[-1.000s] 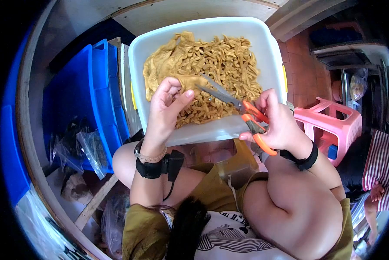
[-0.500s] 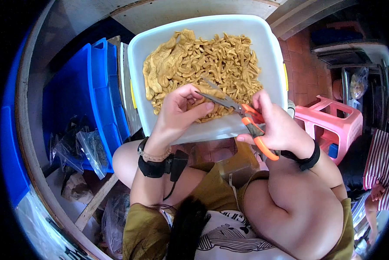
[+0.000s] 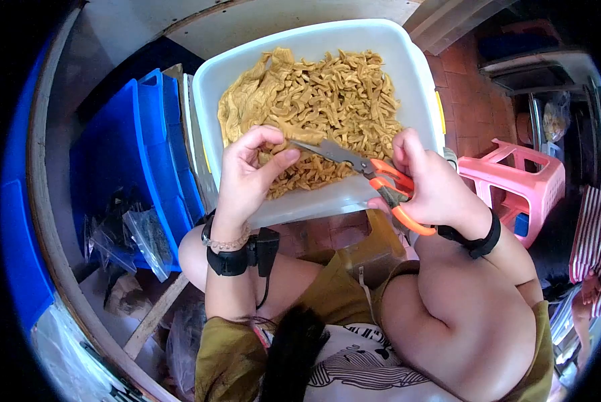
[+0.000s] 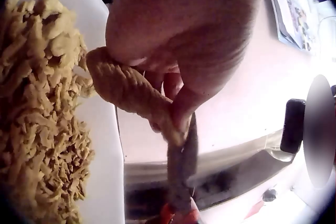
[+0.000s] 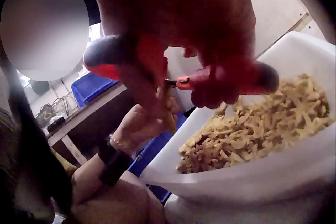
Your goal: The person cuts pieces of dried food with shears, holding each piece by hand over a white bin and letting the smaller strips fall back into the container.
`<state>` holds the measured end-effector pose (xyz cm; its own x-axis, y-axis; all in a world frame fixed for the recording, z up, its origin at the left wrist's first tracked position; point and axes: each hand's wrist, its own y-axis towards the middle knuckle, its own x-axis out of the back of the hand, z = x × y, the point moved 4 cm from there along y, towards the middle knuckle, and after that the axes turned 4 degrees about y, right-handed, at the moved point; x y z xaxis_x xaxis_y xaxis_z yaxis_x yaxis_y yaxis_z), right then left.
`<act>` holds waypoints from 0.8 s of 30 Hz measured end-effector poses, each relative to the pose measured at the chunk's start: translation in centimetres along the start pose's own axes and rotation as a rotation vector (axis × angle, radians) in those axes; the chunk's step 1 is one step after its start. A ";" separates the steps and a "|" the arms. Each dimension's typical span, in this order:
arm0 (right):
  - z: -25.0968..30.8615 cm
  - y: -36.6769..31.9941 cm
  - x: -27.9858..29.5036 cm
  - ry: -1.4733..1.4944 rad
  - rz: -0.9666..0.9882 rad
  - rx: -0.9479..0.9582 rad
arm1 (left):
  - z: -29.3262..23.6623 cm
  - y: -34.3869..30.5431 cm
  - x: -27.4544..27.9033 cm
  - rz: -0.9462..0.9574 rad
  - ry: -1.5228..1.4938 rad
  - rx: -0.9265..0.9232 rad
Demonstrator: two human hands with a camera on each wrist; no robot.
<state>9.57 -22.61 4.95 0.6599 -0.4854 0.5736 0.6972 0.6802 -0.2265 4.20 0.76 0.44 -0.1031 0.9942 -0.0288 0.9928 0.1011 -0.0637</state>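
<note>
My left hand (image 3: 247,177) pinches a tan, wrinkled soft piece (image 3: 300,132) between thumb and fingers; in the left wrist view the piece (image 4: 128,88) hangs out past the fingertips (image 4: 184,113). Orange-handled scissors (image 3: 402,201) are gripped in my right hand (image 3: 441,191), their blades (image 3: 337,153) at the piece beside the left fingertips. Below both hands is a white tub (image 3: 210,87) holding many cut tan strips (image 3: 354,100) and, at its left side, larger uncut pieces (image 3: 243,104). In the right wrist view my right hand (image 5: 184,29) covers part of the scissor handles.
Blue crates (image 3: 106,147) with plastic bags (image 3: 146,234) stand at the left of the tub. A pink stool (image 3: 521,181) is on the red tiled floor at the right. Someone in striped clothing (image 3: 592,248) shows at the far right edge.
The left hand and its piece moved right, then back left. The scissor blades, apart in the earlier views, now look closer together. The view has shifted slightly.
</note>
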 end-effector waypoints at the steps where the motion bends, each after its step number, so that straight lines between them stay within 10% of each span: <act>1: 0.2 0.1 -0.1 -0.003 0.000 0.025 | 0.0 -0.1 -0.2 0.002 0.001 0.000; 24: 1.1 0.2 0.3 -0.218 0.005 0.095 | 1.1 -0.1 -1.6 0.164 -0.077 0.210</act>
<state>9.62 -21.98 5.88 0.5802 -0.3590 0.7311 0.6579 0.7357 -0.1609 4.17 -0.86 -0.62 0.0456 0.9904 -0.1307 0.9632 -0.0783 -0.2572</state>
